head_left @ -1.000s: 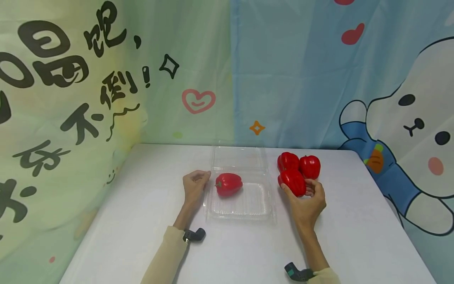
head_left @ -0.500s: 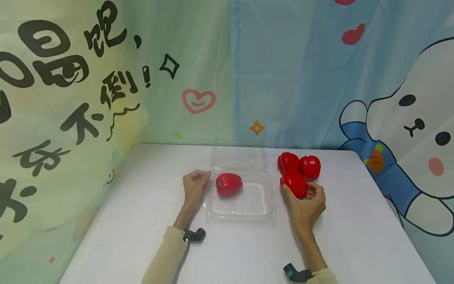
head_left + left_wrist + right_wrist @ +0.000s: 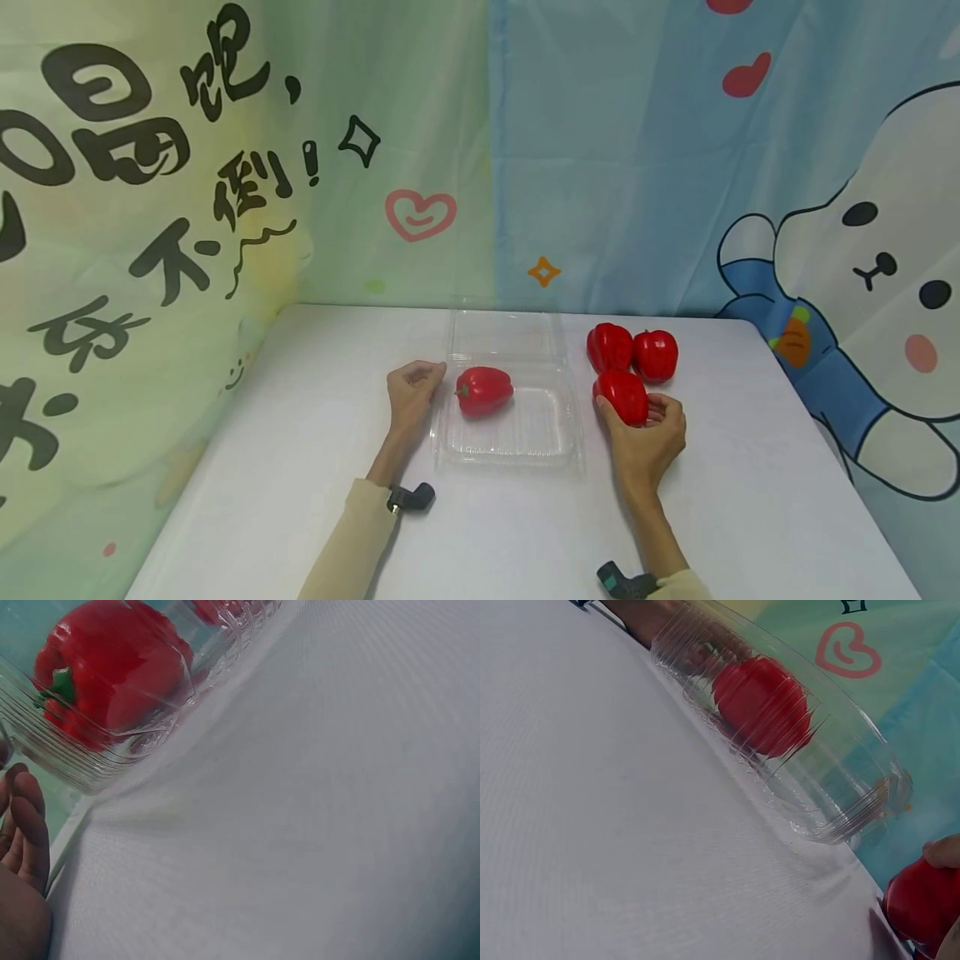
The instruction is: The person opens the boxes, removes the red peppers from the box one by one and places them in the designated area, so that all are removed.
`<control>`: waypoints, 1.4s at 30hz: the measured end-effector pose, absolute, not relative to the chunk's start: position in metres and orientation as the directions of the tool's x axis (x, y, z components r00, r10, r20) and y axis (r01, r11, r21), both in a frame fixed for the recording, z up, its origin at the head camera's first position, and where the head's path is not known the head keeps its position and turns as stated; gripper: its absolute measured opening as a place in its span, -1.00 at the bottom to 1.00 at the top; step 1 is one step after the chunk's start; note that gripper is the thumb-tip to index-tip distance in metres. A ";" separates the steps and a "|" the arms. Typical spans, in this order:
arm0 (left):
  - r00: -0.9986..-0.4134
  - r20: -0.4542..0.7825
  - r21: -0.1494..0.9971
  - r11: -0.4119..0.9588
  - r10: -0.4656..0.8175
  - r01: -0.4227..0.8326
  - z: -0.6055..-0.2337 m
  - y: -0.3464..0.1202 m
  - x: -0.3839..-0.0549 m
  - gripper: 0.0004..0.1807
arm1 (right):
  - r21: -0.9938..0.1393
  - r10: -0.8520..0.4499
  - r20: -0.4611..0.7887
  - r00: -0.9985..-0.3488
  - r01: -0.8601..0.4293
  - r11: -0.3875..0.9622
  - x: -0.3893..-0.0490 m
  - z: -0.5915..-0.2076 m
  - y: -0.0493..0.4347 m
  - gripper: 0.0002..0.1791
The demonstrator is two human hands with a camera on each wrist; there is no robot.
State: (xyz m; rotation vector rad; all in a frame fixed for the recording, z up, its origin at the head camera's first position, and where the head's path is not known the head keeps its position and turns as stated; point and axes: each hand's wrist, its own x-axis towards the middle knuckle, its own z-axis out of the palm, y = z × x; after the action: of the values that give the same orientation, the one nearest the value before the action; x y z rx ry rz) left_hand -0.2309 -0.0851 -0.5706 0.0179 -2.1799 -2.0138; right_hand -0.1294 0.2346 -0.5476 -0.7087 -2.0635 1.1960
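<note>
My left hand (image 3: pixel 413 393) pinches the left rim of a clear plastic clamshell box (image 3: pixel 547 425), which lies with its lid folded back. Inside the box, on its left side, one red bell pepper (image 3: pixel 484 392) lies on its side, its green stem toward my left hand. My right hand (image 3: pixel 649 437) grips a second red bell pepper (image 3: pixel 622 397), thumb on its left and fingers on its right. Through the box wall, the left wrist view shows the first pepper close up. In the right wrist view the held pepper (image 3: pixel 922 900) is cut off at the lower right corner.
Two more red bell peppers, a left one (image 3: pixel 609 346) and a right one (image 3: pixel 656 356), sit side by side just behind the held pepper. Everything rests on a white table (image 3: pixel 510 533). A printed curtain (image 3: pixel 615 167) hangs behind its far edge.
My right hand has drawn its pepper slightly toward me and to the right, widening the space from the two behind. The left hand and the box have stayed in place.
</note>
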 end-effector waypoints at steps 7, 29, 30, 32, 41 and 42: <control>-0.983 0.118 0.991 0.078 -0.137 0.108 -0.570 -0.085 -0.230 -0.79 | -0.894 0.722 0.226 -0.654 0.154 0.420 -0.129 -0.550 0.234 -0.15; -0.985 0.102 0.992 0.083 -0.137 0.091 -0.569 -0.084 -0.230 -0.80 | -0.903 0.719 0.173 -0.673 0.183 0.389 -0.122 -0.553 0.232 -0.09; -0.985 0.101 0.992 0.085 -0.136 0.090 -0.570 -0.084 -0.230 -0.79 | -0.903 0.720 0.170 -0.673 0.187 0.388 -0.122 -0.553 0.232 -0.08; -0.985 0.100 0.992 0.088 -0.138 0.088 -0.571 -0.085 -0.230 -0.80 | -0.903 0.722 0.162 -0.673 0.194 0.384 -0.121 -0.554 0.232 -0.09; -0.984 0.112 0.991 0.090 -0.139 0.100 -0.569 -0.085 -0.230 -0.79 | -0.905 0.725 0.141 -0.675 0.210 0.371 -0.121 -0.554 0.231 -0.09; -0.984 0.113 0.991 0.089 -0.137 0.102 -0.569 -0.085 -0.230 -0.79 | -0.904 0.724 0.141 -0.675 0.209 0.372 -0.120 -0.554 0.231 -0.09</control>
State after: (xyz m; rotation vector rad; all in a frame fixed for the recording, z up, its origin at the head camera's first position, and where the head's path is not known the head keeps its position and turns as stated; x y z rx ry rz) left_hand -0.2301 -0.0846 -0.5689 0.0354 -2.1802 -2.0085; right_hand -0.1205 0.2310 -0.5539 -0.8026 -2.1078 1.2785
